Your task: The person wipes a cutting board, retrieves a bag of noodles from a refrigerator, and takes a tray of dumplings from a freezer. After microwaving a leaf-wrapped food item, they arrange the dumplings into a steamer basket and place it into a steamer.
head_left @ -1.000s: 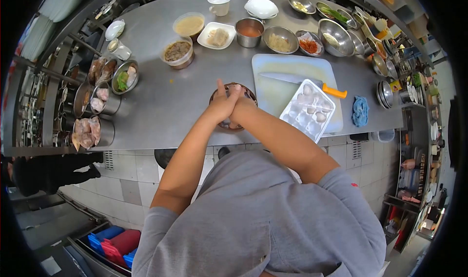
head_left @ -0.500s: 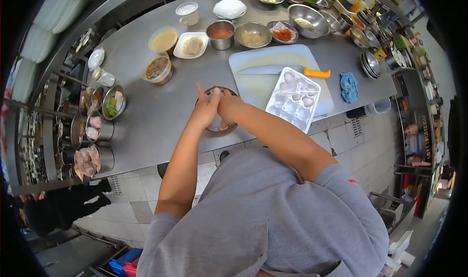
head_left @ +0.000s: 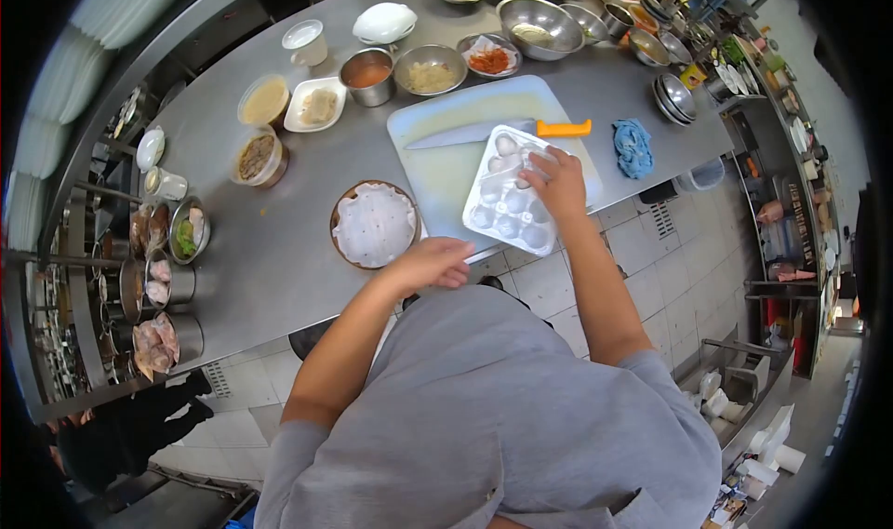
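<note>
My right hand (head_left: 558,183) reaches over a white plastic tray (head_left: 486,192) with round hollows, its fingers slightly apart and bent down among them. Several pale, round, dumpling-like pieces (head_left: 506,145) sit in the tray's upper hollows. Whether a fingertip touches one is hard to see. My left hand (head_left: 433,261) hovers by the table's front edge, loosely curled with nothing in it. Just to its upper left stands a round, brown-rimmed basket (head_left: 337,224), lined with a white sheet (head_left: 375,224) dotted with small holes. The tray rests partly on a white cutting board (head_left: 428,175).
A knife with an orange handle (head_left: 563,129) lies across the board. Right of it is a crumpled blue cloth (head_left: 633,147). Bowls and tubs of ingredients line the back, including a tub of brown filling (head_left: 258,157). Metal pots of raw meat (head_left: 156,343) stand at left.
Both hands have left the basket, uncovering its white liner. My right hand has gone right to the tray; my left has drawn back toward the table's front edge. The view has shifted.
</note>
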